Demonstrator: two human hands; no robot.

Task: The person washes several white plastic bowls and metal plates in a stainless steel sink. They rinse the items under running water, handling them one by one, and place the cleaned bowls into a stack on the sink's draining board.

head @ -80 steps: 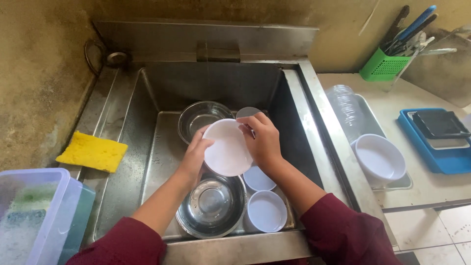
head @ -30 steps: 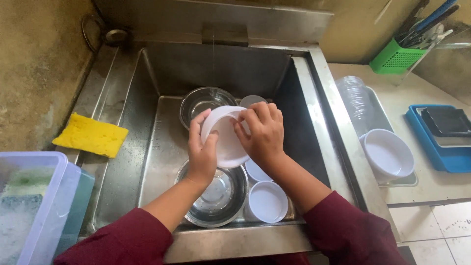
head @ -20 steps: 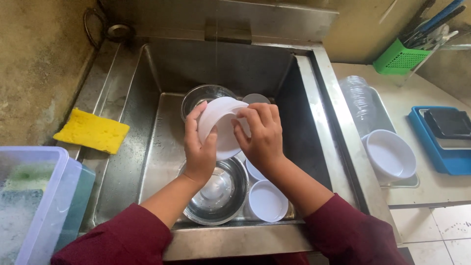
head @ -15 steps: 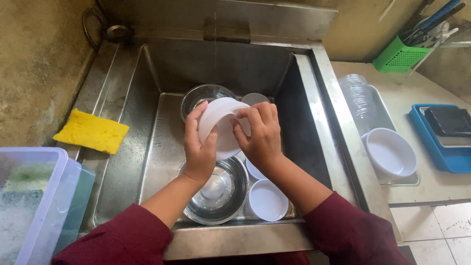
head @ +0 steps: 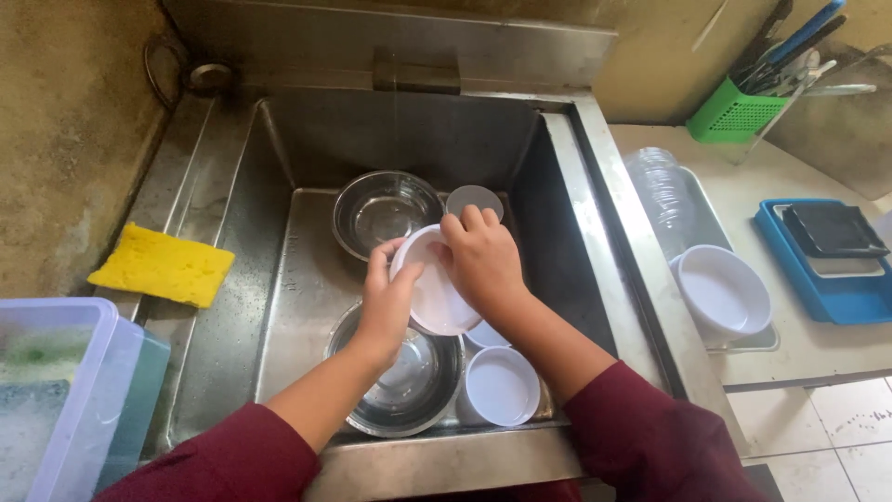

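Observation:
Over the steel sink (head: pixel 307 242) I hold a small white bowl (head: pixel 435 299), tilted on its edge. My left hand (head: pixel 386 302) grips its left rim. My right hand (head: pixel 483 260) presses on its upper right side, fingers curled over the rim. A thin stream of water falls from the tap (head: pixel 415 71) at the back into a steel bowl (head: pixel 384 210). Under my hands lie a larger steel bowl (head: pixel 401 381) and two small white bowls (head: pixel 503 386).
A yellow sponge (head: pixel 163 266) lies on the left drainboard, next to a clear tub (head: pixel 51 390) of soapy water. On the right counter a white bowl (head: pixel 722 290) sits in a tray beside a clear bottle (head: pixel 662 191), a blue tray (head: pixel 827 260) and a green utensil basket (head: pixel 734 112).
The white bowl has dropped slightly lower in the sink and turned in my hands; my left hand has shifted along its rim. Both hands keep hold of it.

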